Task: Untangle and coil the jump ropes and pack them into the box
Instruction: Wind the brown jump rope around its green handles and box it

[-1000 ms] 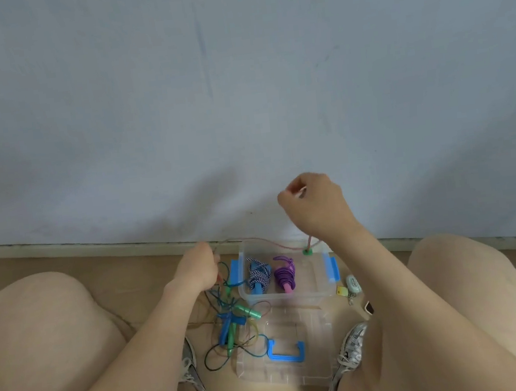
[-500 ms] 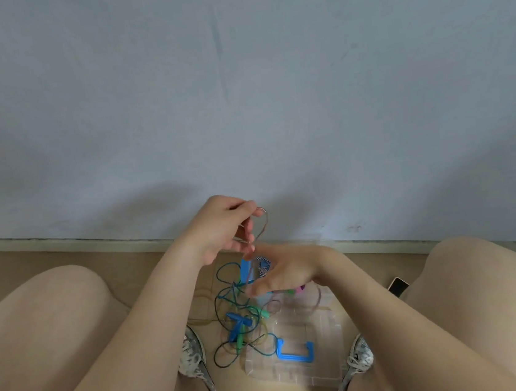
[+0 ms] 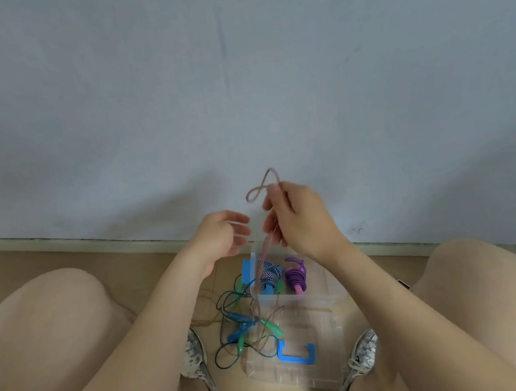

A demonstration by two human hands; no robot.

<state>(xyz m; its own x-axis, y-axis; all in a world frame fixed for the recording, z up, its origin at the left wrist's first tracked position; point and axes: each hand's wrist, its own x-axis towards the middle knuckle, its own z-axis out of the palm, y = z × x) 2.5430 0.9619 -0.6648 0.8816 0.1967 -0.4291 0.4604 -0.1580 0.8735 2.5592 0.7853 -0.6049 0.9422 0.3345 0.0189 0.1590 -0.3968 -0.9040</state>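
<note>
You are pinching the pinkish rope (image 3: 264, 250) in your right hand (image 3: 299, 219). Its loop is standing above your fingers and the rest is hanging down to the tangle of blue and green ropes (image 3: 244, 325) on the floor. Your left hand (image 3: 222, 236) is hovering just beside, fingers relaxed and, as far as the blur allows, holding nothing. In the clear box (image 3: 300, 298) a blue-white coil (image 3: 270, 276) and a purple coil (image 3: 295, 275) are lying side by side.

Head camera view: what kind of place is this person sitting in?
Likely a room indoors: a plain bluish wall, a baseboard along its foot, and a wood-tone floor where the clear box sits.
</note>
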